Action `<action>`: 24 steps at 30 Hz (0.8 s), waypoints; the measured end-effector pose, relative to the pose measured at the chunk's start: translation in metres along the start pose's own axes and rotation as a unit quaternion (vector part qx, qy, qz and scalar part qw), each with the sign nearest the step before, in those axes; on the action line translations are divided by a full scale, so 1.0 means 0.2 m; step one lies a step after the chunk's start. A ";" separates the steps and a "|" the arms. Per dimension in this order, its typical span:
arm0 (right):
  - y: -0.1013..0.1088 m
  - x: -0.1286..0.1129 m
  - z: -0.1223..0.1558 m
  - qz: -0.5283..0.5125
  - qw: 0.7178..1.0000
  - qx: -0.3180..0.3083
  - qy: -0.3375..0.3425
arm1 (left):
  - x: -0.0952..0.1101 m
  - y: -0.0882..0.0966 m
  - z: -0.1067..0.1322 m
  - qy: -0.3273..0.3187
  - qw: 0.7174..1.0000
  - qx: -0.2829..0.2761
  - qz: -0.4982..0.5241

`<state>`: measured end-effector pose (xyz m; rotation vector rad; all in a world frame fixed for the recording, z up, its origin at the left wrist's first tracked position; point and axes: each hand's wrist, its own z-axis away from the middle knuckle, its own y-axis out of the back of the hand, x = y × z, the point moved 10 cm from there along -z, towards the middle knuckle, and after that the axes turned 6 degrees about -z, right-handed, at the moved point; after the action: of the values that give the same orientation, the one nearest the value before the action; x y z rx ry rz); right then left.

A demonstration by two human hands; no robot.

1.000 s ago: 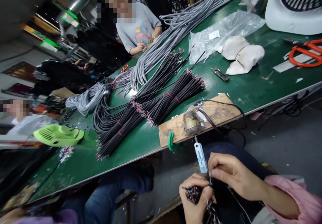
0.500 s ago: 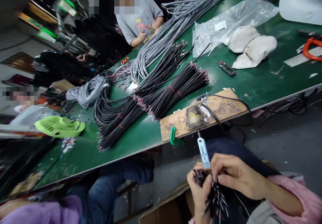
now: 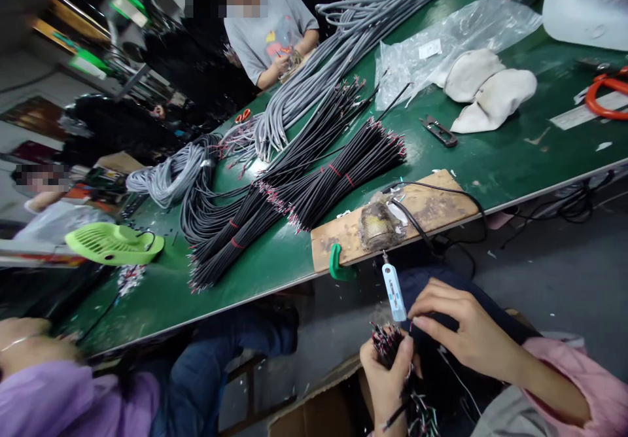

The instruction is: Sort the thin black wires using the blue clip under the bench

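Observation:
Low in the frame, my left hand (image 3: 387, 378) is wrapped round a bundle of thin black wires (image 3: 385, 344) with red and white stripped ends. My right hand (image 3: 458, 329) pinches a single wire end just right of the bundle, close under a small light-blue tool (image 3: 394, 293). That tool hangs from a lump-shaped device (image 3: 377, 226) on a wooden board (image 3: 432, 208), which a green clamp (image 3: 336, 263) fixes to the table edge. A pink sleeve covers my right forearm.
The green table (image 3: 510, 156) carries black wire bundles (image 3: 314, 188), grey cable coils (image 3: 318, 84), a plastic bag, white cloths (image 3: 490, 93), a cutter (image 3: 440, 131), orange scissors (image 3: 606, 93) and a white fan. A cardboard box (image 3: 318, 411) sits below. Other people work at left and at the far side.
My left hand has lowered the wire bundle a little, and my right hand has shifted up toward the blue tool. A purple-sleeved arm has come further in at bottom left.

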<state>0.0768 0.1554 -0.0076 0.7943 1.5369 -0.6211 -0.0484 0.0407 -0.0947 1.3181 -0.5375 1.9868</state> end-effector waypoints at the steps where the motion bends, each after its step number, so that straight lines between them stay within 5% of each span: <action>1: -0.01 -0.01 0.00 0.013 1.000 -0.009 0.009 | 0.01 0.00 0.01 -0.010 1.000 0.004 -0.007; 8: -0.03 -0.06 0.02 -0.005 0.998 -0.037 0.058 | 0.06 -0.03 0.02 -0.014 1.000 -0.015 -0.004; 15: -0.02 -0.08 0.02 -0.004 0.996 0.002 0.088 | 0.06 0.01 0.03 -0.034 0.999 0.015 -0.020; 24: -0.02 -0.09 0.03 -0.001 0.996 0.035 0.084 | 0.06 -0.08 0.04 -0.006 0.998 -0.047 0.042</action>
<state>0.0784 0.1454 0.0101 0.9180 1.6751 -0.6253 -0.0344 0.0502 -0.0818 1.2689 -0.6938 1.9963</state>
